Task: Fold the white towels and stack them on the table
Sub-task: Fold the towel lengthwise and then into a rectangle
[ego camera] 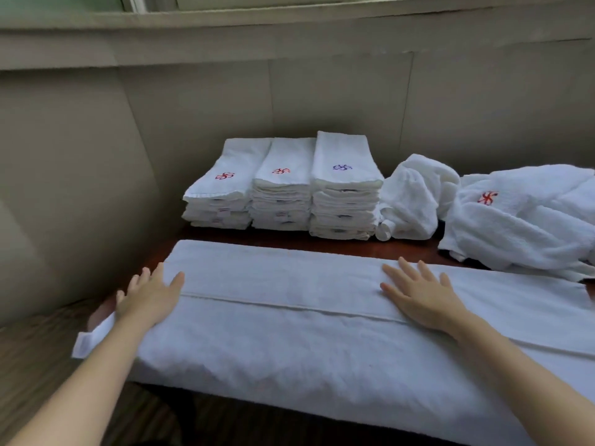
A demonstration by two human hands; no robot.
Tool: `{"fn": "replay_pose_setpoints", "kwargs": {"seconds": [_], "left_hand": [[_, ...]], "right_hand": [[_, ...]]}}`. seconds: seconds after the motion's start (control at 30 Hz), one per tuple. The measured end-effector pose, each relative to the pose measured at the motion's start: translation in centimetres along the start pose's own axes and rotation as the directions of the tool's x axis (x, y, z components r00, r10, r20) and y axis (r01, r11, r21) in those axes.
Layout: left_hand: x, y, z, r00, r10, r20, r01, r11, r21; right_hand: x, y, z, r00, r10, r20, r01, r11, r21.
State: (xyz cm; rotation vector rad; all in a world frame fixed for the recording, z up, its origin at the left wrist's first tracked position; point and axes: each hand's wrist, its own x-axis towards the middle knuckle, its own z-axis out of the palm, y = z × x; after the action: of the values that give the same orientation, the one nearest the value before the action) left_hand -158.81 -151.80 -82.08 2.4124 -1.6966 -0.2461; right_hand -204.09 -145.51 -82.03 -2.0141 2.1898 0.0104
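A long white towel (289,333) lies along the front edge of the table (244,241). The left hand (149,296) and the right hand (418,297) press flat on it, fingers straight, gripping nothing. At the back edge stand three stacks of folded towels (283,188), and to the right of them lie two crumpled heaps (521,220).

Your left hand (148,296) lies flat, palm down, fingers (176,280) straight and slightly spread. Your right hand (418,297) lies the same way, well apart from it. Both bare forearms reach forward.
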Motion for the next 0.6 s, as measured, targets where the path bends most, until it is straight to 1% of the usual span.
{"fn": "replay_pose_setpoints", "kwargs": {"seconds": [0.07, 0.1, 0.17, 0.23, 0.3, 0.33, 0.37, 0.4, 0.43, 0.47, 0.5, 0.53, 0.57, 0.6], "left_hand": [[-0.3, 0.1, 0.1, 0.993, 0.008, -0.117, -0.022, 0.993, -0.117], [-0.5, 0.2, 0.0, 0.988, 0.009, -0.152, -0.035, 0.984, -0.174], [-0.7, 0.2, -0.2, 0.982, 0.024, -0.187, -0.066, 0.972, -0.224], [-0.7, 0.2, -0.4, 0.975, 0.043, -0.22, -0.096, 0.967, -0.238], [-0.9, 0.1, -0.7, 0.967, 0.034, -0.251, -0.094, 0.969, -0.229], [-1.0, 0.0, -0.9, 0.967, 0.017, -0.254, -0.07, 0.977, -0.2], [-1.0, -0.2, -1.3, 0.971, -0.009, -0.239, -0.03, 0.987, -0.157], [-1.0, -0.5, -1.8, 0.978, -0.044, -0.204, 0.02, 0.993, -0.117], [-0.9, -0.8, -2.4, 0.985, -0.087, -0.148, 0.075, 0.994, -0.085], [-0.8, -1.2, -3.1, 0.988, -0.134, -0.08, 0.13, 0.99, -0.055], [-0.7, -1.7, -3.7, 0.984, -0.177, -0.009, 0.177, 0.984, -0.018], [-0.6, -2.2, -4.3, 0.975, -0.216, 0.056, 0.215, 0.976, 0.023], [-0.6, -2.8, -4.8, 0.962, -0.247, 0.114, 0.242, 0.969, 0.058], [-0.8, -3.4, -5.2, 0.95, -0.266, 0.162, 0.257, 0.963, 0.079]], "right_hand": [[0.0, 0.0, 0.3, 1.0, 0.009, -0.022, -0.01, 1.0, -0.016], [0.0, 0.1, 0.4, 0.999, 0.011, -0.036, -0.012, 1.0, -0.016], [0.2, 0.2, 0.4, 0.999, 0.015, -0.052, -0.015, 1.0, 0.01], [0.4, 0.1, 0.2, 0.999, 0.018, -0.05, -0.016, 0.999, 0.038], [0.6, 0.0, 0.1, 0.998, 0.028, -0.048, -0.026, 0.999, 0.045], [0.5, -0.2, 0.0, 0.996, 0.039, -0.075, -0.037, 0.999, 0.032], [0.2, -0.5, -0.1, 0.987, 0.027, -0.16, -0.026, 1.0, 0.006], [-0.3, -1.0, -0.3, 0.951, -0.034, -0.307, 0.024, 0.999, -0.036], [-0.9, -1.7, -0.4, 0.88, -0.121, -0.458, 0.093, 0.992, -0.084], [-1.9, -2.8, -0.5, 0.794, -0.205, -0.573, 0.165, 0.979, -0.121], [-3.1, -4.2, -0.5, 0.711, -0.298, -0.637, 0.258, 0.953, -0.159], [-4.4, -5.7, -0.5, 0.663, -0.395, -0.636, 0.356, 0.914, -0.195], [-5.7, -7.3, -0.3, 0.638, -0.491, -0.594, 0.45, 0.863, -0.23], [-7.0, -9.0, 0.1, 0.63, -0.57, -0.527, 0.52, 0.814, -0.26]]}}
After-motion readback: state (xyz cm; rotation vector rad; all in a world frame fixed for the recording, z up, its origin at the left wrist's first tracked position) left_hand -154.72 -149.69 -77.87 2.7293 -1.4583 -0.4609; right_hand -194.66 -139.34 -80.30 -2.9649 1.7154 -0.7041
